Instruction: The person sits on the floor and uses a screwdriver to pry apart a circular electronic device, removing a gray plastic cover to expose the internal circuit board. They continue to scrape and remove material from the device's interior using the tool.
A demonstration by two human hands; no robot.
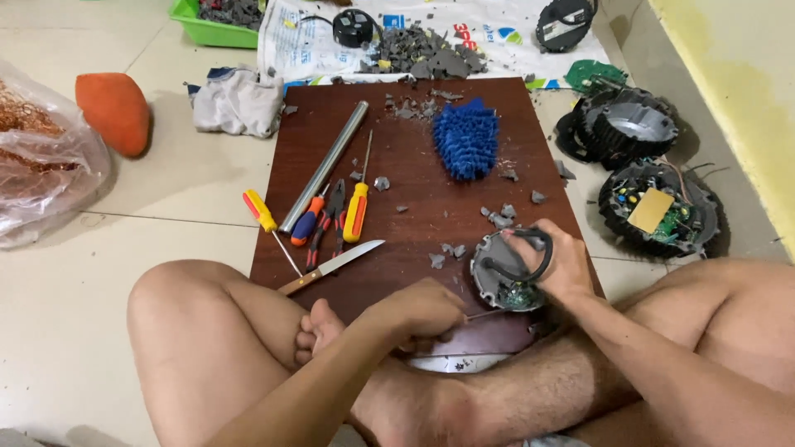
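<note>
I sit cross-legged at a dark brown board (414,178) on the floor. My right hand (556,263) grips a round grey device (503,277) with a black cord loop and a green circuit board inside, tilted on the board's near right edge. My left hand (422,310) is closed around a thin tool (484,314) whose tip reaches into the device's lower edge. Grey broken fragments (499,217) lie scattered just beyond it.
On the board lie a knife (331,266), pliers (327,219), screwdrivers (358,203), a metal tube (325,164) and a blue mop pad (466,136). Two opened round devices (658,207) sit right. A rag (238,101), orange object (114,112), plastic bag (41,157) and green tray (211,29) lie left.
</note>
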